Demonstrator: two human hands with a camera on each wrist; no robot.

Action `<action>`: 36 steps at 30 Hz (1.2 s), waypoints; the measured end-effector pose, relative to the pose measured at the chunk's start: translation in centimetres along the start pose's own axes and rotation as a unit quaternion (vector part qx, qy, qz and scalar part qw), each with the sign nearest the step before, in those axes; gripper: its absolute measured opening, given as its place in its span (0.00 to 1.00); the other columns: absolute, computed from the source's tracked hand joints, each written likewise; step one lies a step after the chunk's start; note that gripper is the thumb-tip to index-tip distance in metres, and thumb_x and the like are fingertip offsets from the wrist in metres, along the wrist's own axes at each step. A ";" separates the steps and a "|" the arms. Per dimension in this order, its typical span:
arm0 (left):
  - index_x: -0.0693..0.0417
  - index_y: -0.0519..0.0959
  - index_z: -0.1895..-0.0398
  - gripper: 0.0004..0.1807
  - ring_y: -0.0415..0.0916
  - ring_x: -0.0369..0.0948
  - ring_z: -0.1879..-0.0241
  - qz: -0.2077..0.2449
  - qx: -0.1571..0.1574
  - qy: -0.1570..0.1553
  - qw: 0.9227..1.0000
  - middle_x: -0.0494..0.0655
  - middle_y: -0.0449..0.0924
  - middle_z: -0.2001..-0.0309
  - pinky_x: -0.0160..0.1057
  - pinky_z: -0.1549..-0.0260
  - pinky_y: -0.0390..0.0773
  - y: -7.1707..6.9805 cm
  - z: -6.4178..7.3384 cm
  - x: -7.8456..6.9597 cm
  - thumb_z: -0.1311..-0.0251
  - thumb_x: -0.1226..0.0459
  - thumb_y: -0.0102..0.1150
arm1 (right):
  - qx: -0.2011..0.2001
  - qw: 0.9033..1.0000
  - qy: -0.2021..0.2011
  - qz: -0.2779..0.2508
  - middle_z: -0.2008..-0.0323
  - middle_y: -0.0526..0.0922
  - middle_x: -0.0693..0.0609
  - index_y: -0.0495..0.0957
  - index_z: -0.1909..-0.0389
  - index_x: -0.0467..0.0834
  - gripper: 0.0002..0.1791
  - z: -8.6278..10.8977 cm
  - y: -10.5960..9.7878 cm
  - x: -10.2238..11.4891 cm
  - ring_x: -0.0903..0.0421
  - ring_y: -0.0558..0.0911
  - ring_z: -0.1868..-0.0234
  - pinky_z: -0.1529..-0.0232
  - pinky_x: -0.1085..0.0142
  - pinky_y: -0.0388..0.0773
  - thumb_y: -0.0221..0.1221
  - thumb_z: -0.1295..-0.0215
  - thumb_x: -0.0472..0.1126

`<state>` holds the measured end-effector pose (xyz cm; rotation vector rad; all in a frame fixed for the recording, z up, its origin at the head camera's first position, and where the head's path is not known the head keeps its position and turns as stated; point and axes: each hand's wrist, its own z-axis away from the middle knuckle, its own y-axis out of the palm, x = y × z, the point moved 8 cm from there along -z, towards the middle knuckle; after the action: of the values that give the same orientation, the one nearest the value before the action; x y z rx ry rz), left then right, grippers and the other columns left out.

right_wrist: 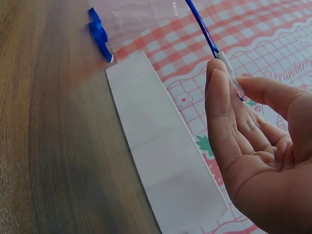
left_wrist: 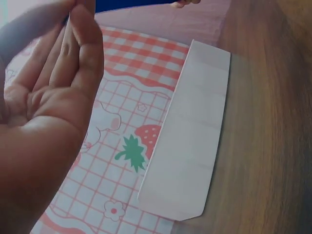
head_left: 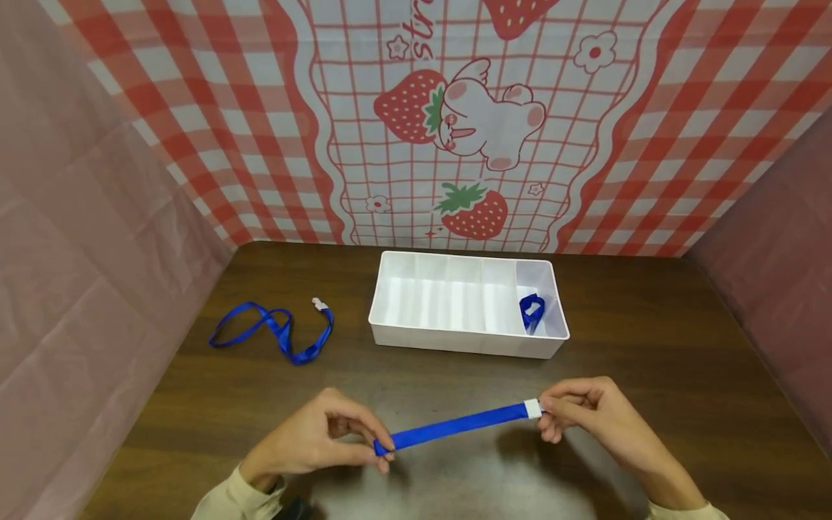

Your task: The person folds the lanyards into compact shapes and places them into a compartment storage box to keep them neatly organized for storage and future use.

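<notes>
Between both hands a folded blue lanyard (head_left: 461, 426) with a white buckle (head_left: 532, 409) is stretched above the table. My left hand (head_left: 325, 437) pinches its left end between thumb and fingers. At the buckle end, my right hand (head_left: 594, 419) pinches it; the right wrist view shows the white buckle (right_wrist: 225, 66) at the fingertips. A second blue lanyard (head_left: 282, 336) lies loosely looped on the table at the left, its white clip (head_left: 319, 304) pointing away from me. Inside the tray's rightmost compartment sits a coiled blue lanyard (head_left: 531, 312).
Beyond the hands stands a white divided tray (head_left: 461, 341) on the brown wooden table (head_left: 650, 347). A strawberry-patterned cloth (head_left: 474, 144) hangs behind it. Pinkish cloth walls (head_left: 97, 217) border both sides. Something dark (head_left: 295, 508) is partly visible near the left cuff.
</notes>
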<state>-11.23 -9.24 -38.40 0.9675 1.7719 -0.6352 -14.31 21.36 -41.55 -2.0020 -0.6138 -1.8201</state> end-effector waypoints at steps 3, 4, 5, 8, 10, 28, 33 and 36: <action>0.75 0.80 0.57 0.09 0.86 0.52 0.67 0.002 -0.029 -0.001 1.000 0.69 0.83 0.66 0.54 0.71 0.83 -0.3 0.0 0.0 0.40 0.83 0.57 | 0.005 1.000 0.005 -0.008 0.70 0.87 0.39 0.78 0.56 0.23 0.10 0.0 0.1 -0.1 0.51 0.87 0.72 0.73 0.55 0.84 0.48 0.28 0.22; 0.75 0.80 0.58 0.08 0.86 0.51 0.68 0.005 -0.038 0.000 0.999 0.69 0.83 0.67 0.54 0.73 0.83 -0.4 -0.1 0.1 0.40 0.83 0.57 | 0.007 1.000 0.007 -0.010 0.69 0.87 0.39 0.77 0.56 0.23 0.10 0.0 0.1 -0.2 0.51 0.87 0.72 0.73 0.55 0.84 0.48 0.28 0.22; 0.75 0.80 0.58 0.08 0.86 0.50 0.69 0.006 -0.044 0.005 0.999 0.69 0.83 0.67 0.54 0.74 0.83 -0.6 -0.1 0.1 0.40 0.83 0.57 | 0.008 1.000 0.010 -0.012 0.69 0.87 0.39 0.77 0.56 0.23 0.10 0.0 0.2 -0.2 0.51 0.87 0.72 0.72 0.55 0.84 0.47 0.28 0.23; 0.74 0.81 0.60 0.08 0.84 0.47 0.65 -0.007 -0.047 0.031 0.998 0.67 0.81 0.66 0.48 0.68 0.84 -0.7 -0.1 0.0 0.41 0.83 0.58 | 0.012 1.000 0.018 -0.023 0.69 0.87 0.39 0.78 0.57 0.23 0.10 0.0 0.3 -0.4 0.52 0.87 0.72 0.72 0.56 0.84 0.47 0.28 0.23; 0.72 0.82 0.60 0.08 0.79 0.46 0.60 -0.021 -0.040 0.051 0.998 0.65 0.77 0.62 0.42 0.60 0.83 -0.7 -0.2 -0.2 0.42 0.82 0.60 | 0.017 0.999 0.020 -0.033 0.69 0.87 0.41 0.78 0.57 0.24 0.11 0.0 0.4 -0.5 0.52 0.87 0.71 0.72 0.56 0.84 0.47 0.28 0.23; 0.75 0.78 0.63 0.03 0.83 0.54 0.54 -0.002 0.052 0.059 0.997 0.69 0.82 0.61 0.54 0.52 0.81 0.9 -0.8 -0.3 0.37 0.81 0.55 | 0.042 0.999 0.009 -0.018 0.70 0.87 0.42 0.79 0.57 0.24 0.11 -0.5 1.9 -0.6 0.51 0.87 0.73 0.73 0.54 0.84 0.48 0.28 0.22; 0.68 0.83 0.58 0.10 0.83 0.47 0.59 -0.069 0.002 0.028 0.997 0.61 0.84 0.62 0.45 0.62 0.84 0.5 -1.0 -0.1 0.38 0.82 0.56 | 0.017 1.000 0.007 0.022 0.71 0.86 0.40 0.80 0.58 0.25 0.09 -0.7 2.4 -0.1 0.49 0.87 0.74 0.74 0.53 0.83 0.52 0.29 0.24; 0.66 0.83 0.55 0.10 0.84 0.47 0.62 -0.096 -0.026 0.004 0.995 0.58 0.85 0.61 0.41 0.65 0.84 0.4 -1.2 0.0 0.37 0.79 0.57 | -0.009 0.998 -0.001 0.064 0.72 0.86 0.38 0.81 0.60 0.28 0.07 -0.6 2.8 0.6 0.49 0.87 0.75 0.75 0.52 0.83 0.54 0.30 0.26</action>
<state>-11.52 -8.07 -37.95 0.7697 1.8943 -0.7026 -13.29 18.71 -40.79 -2.0055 -0.4590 -1.7543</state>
